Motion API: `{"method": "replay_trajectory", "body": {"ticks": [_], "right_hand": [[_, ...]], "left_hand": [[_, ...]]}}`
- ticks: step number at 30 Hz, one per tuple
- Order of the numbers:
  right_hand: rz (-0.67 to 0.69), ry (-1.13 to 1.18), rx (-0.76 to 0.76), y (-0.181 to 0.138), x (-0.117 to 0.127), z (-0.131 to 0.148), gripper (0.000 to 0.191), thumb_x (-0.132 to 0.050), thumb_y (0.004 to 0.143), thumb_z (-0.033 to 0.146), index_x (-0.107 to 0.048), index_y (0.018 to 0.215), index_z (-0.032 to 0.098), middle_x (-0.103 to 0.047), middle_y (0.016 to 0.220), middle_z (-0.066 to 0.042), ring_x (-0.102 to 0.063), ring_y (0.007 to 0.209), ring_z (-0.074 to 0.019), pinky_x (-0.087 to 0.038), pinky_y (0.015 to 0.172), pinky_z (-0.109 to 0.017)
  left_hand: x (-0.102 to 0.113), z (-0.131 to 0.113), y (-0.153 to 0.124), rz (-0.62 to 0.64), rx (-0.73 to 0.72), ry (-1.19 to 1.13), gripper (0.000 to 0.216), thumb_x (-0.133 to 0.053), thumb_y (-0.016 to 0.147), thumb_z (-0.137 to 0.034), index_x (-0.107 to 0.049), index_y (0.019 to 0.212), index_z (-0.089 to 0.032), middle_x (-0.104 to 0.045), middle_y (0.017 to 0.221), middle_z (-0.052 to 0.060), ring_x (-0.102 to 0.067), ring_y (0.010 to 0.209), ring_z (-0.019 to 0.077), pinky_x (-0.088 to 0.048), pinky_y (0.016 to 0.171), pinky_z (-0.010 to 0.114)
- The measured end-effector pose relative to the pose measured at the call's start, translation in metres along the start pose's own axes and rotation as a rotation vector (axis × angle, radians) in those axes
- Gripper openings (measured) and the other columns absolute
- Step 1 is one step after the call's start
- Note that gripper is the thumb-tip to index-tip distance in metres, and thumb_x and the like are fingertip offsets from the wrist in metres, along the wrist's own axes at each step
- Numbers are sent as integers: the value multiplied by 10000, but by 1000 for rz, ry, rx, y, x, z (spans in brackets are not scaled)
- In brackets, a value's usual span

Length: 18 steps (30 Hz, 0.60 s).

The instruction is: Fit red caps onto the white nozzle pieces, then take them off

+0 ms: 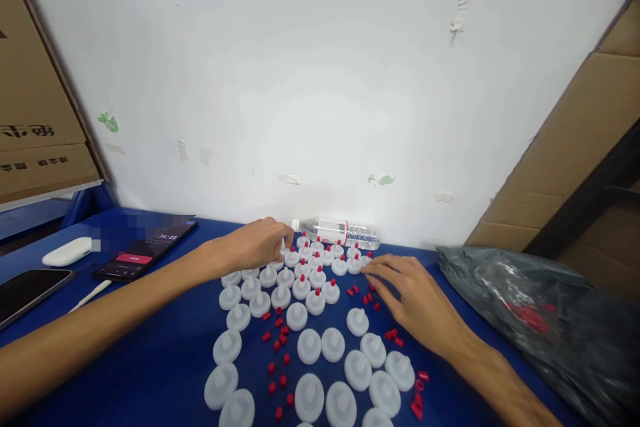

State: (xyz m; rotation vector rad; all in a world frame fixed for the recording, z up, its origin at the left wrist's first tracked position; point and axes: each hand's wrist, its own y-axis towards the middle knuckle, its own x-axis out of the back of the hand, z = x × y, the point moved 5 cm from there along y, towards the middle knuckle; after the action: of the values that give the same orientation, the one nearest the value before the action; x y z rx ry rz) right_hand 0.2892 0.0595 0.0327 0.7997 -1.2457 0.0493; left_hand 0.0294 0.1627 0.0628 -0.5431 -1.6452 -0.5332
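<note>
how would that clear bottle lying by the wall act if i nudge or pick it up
The clear bottle would probably roll if nudged, since it lies on its side and looks round, though the white nozzle lids in front might stop it. Its see-through, plastic-looking sides may give when squeezed. How full it is, I can't tell.

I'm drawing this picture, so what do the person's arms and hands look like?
The left hand and right hand wear no gloves, and I can't make out any rings. The left arm and right arm look slim, with no sleeve, watch or bracelet on the parts that show. I see no drawings or clear markings either.
</note>
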Motion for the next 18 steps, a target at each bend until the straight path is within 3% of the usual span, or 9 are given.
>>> {"method": "replay_trajectory", "body": {"ticks": [3,7,9,13,18], "right_hand": [[7,3,3,0,0,0,258,-544,1023,154,-687,1211,258,-727,1155,-35,-689,1042,-230,-498,904,-438],[2,4,9,0,0,0,258,-537,1026,153,-683,1208,261,-725,1161,-37,-684,1035,-230,-485,901,-431],[-1,6,12,0,0,1,252,-535,1029,154,-681,1204,260,-724,1157,-32,-682,1024,-224,-477,900,-428],[-31,3,14,0,2,1,231,-530,1036,160,-680,1186,253,-732,1151,-33,-679,1014,-221,-458,912,-429],[-145,-61,51,0,10,3,242,-523,1035,156,-670,1210,237,-751,1129,-49,-683,999,-231,-443,920,-424]], "left_hand": [[-1,-2,-2,7,-13,18,166,-684,795,-138,-732,914,-243,-712,764,11,-658,646,190,-366,542,262],[-2,-3,0,-69,-16,22,224,-666,908,-313,-707,1115,-239,-749,992,70,-702,902,265,-459,679,301],[-3,-5,1,-93,-25,18,206,-630,943,-325,-710,1107,-230,-747,1019,83,-693,980,283,-470,728,317],[-1,-9,2,-108,-53,-7,115,-613,925,-241,-726,914,-226,-740,940,59,-692,922,255,-461,712,305],[26,-15,-7,-230,-32,-55,131,-558,943,-295,-653,904,-215,-721,922,48,-668,865,242,-451,689,315]]}}
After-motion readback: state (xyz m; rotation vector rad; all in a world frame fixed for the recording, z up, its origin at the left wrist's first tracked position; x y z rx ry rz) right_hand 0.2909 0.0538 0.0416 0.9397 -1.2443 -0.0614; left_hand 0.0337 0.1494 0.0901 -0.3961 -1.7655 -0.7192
